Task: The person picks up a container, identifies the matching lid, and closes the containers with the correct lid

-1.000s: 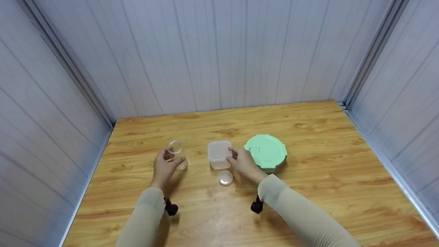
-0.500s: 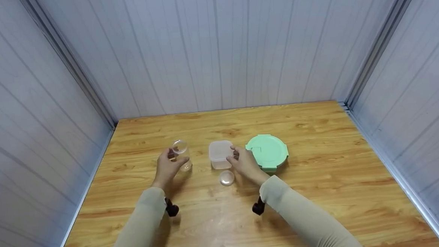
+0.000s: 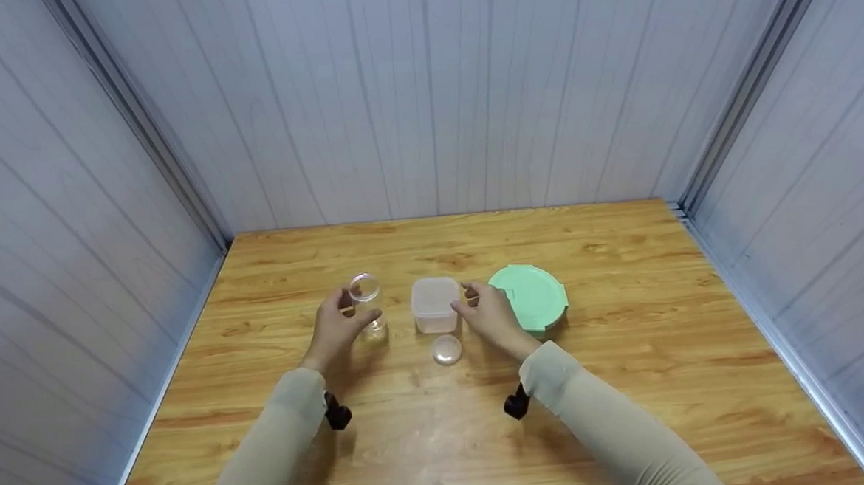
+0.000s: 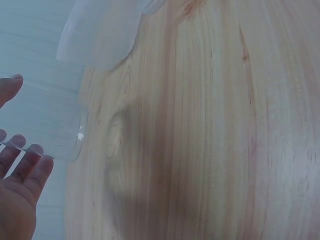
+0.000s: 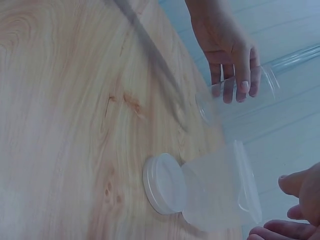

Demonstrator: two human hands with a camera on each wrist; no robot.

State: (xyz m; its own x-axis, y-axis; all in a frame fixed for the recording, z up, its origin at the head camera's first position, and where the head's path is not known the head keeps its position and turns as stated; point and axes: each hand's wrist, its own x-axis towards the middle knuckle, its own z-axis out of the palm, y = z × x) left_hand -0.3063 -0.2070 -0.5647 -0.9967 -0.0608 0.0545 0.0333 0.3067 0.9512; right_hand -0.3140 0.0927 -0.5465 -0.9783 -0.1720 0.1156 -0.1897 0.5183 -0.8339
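My left hand [image 3: 336,326] grips a clear cylindrical jar [image 3: 368,299] round its side, thumb on one side and fingers on the other. Its top is uncovered; in the left wrist view the jar [image 4: 47,120] shows its rounded base edge. To the right stands a frosted, square plastic container [image 3: 434,301] with its lid on. My right hand [image 3: 489,315] is beside this container, fingers loosely bent; in the right wrist view a gap separates the hand [image 5: 300,200] from the container [image 5: 217,192]. A small round clear lid [image 3: 447,350] lies in front of the container.
A round mint-green lidded box [image 3: 535,296] sits right behind my right hand, partly covered by it. The wooden tabletop [image 3: 427,435] is enclosed by pale panel walls [image 3: 425,110] at the back and both sides.
My left hand has carried the jar rightward, closer to the square container. My right hand has drawn slightly to the right, off the container's edge. The small lid stays put.
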